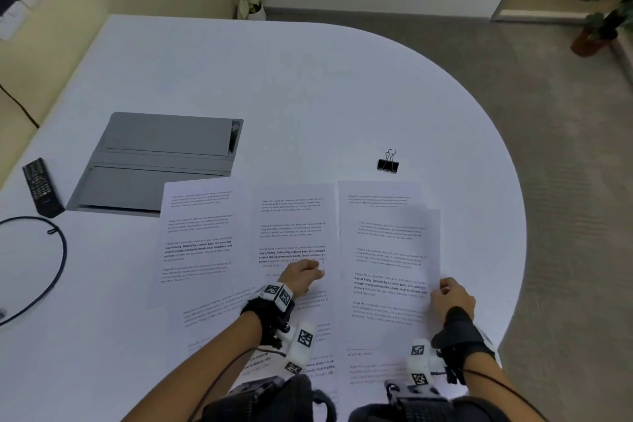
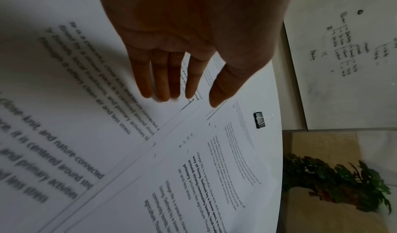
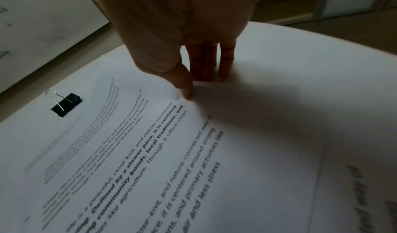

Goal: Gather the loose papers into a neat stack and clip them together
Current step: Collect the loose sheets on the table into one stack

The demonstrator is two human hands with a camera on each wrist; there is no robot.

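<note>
- Now I am gathering: my left hand (image 1: 301, 273) lies flat on the middle sheet (image 1: 294, 216), my right hand (image 1: 452, 295) pinches the right sheet (image 1: 390, 250).
- Next, slide both together; the binder clip (image 1: 388, 164) waits beyond the right sheet.

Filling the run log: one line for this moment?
papers: spread, unstacked | binder clip: untouched | left hand: flat on sheet | right hand: pinching sheet edge
</note>
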